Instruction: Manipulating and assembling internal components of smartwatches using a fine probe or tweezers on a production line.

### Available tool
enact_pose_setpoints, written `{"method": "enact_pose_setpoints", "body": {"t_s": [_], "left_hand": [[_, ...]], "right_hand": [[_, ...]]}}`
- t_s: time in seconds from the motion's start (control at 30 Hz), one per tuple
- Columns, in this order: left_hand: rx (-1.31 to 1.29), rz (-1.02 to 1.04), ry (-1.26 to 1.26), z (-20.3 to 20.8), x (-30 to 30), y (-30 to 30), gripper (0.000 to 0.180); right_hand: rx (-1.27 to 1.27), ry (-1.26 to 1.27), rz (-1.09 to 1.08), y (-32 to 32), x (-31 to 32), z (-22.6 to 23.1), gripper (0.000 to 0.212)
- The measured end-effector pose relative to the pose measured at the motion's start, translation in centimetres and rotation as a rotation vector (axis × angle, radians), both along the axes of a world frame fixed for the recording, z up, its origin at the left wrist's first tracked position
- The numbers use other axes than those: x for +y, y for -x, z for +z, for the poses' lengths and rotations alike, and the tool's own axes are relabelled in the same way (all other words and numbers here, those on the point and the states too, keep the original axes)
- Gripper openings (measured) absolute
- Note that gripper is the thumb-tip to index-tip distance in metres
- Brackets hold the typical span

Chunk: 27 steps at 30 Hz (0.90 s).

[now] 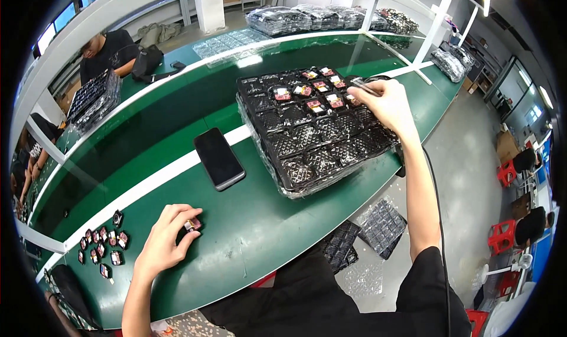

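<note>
Low on the left of the green bench, my left hand (165, 239) pinches a small electronic module (193, 224) with a dark case and pink and yellow parts, close to the bench top. My right hand (387, 104) is closed on a slim grey metal tool (365, 87) over the right side of a black plastic tray (307, 137). The tool's exact kind is hard to make out. Several similar modules (335, 101) sit in the tray's far pockets; the nearer pockets hold none. Part of the tray's right side is hidden by my right hand.
A black smartphone (219, 159) lies left of the tray. More loose modules (101, 242) are grouped at the bench's left end. A black cable (434, 183) runs beside my right arm. Wrapped trays (277, 21) stand at the back; a person (109, 56) sits across the bench.
</note>
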State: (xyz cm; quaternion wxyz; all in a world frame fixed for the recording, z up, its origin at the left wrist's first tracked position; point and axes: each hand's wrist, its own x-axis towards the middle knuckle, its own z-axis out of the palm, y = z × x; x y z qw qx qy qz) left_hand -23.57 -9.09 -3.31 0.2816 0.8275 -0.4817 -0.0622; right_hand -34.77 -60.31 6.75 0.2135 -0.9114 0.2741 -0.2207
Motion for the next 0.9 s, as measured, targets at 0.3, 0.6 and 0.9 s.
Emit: {"method": "enact_pose_setpoints", "body": {"t_s": [0.3, 0.6, 0.9], "left_hand": [[-0.058, 0.051, 0.128, -3.8, 1.7, -1.4, 0.06], [0.009, 0.042, 0.166, -4.9, 3.0, -0.7, 0.05], [0.127, -0.011, 0.159, -5.2, 3.0, -1.1, 0.053]], "right_hand": [[-0.079, -0.287, 0.52, 4.6, 16.9, 0.2, 0.044], [-0.078, -0.593, 0.9, -2.1, 27.6, -11.7, 0.02], [-0.084, -0.447, 0.911, -3.7, 27.7, -15.1, 0.011]]}}
